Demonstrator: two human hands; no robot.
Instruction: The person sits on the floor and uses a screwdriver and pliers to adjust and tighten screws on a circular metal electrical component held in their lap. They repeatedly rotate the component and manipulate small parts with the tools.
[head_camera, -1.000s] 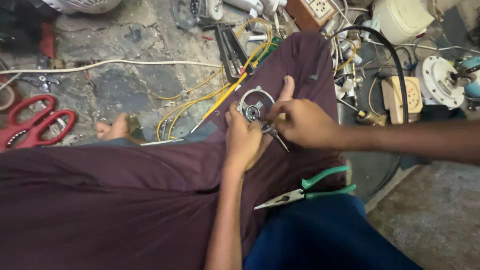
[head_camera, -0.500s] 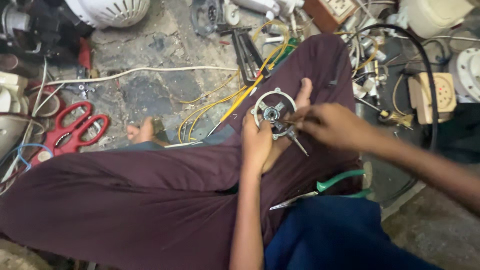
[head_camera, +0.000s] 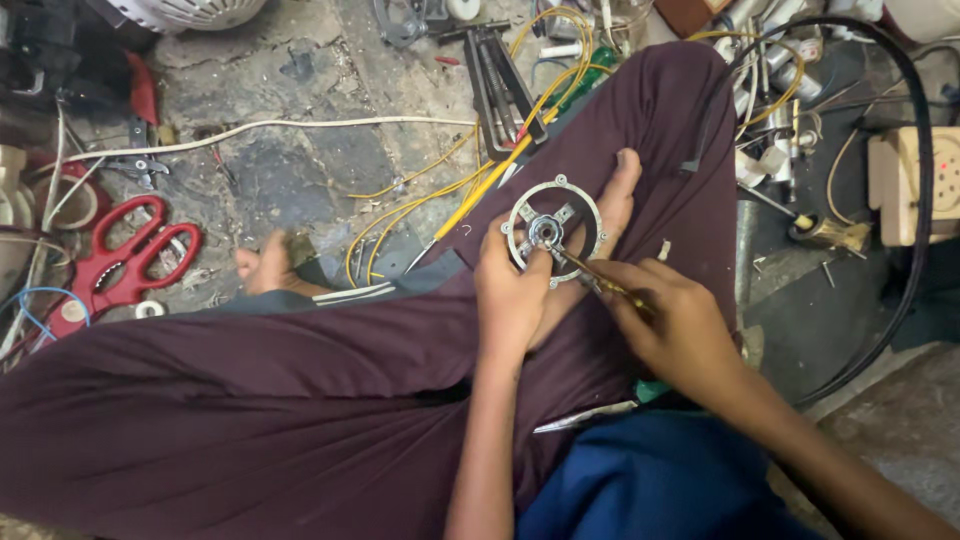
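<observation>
A round metal ring part (head_camera: 553, 229) with spokes and a centre hub rests on my maroon-trousered leg (head_camera: 330, 380). My left hand (head_camera: 530, 285) holds it from below, thumb on the hub, fingers reaching past its far rim. My right hand (head_camera: 670, 325) grips a thin yellow-handled screwdriver (head_camera: 598, 283) whose tip sits at the hub. Both hands are close together over the knee.
Red-handled scissors (head_camera: 120, 262) lie on the stone floor at left, near a white cable (head_camera: 270, 127) and yellow wires (head_camera: 440, 195). Black pliers-like tools (head_camera: 500, 85) lie above the knee. A metal pliers tip (head_camera: 585, 417) shows by my blue shirt. A black hose (head_camera: 915, 190) and a beige socket box (head_camera: 915, 185) are at right.
The view has shifted, so the scene now sits lower and more to the right. The hands stay on the ring part, and the screwdriver tip stays at the hub.
</observation>
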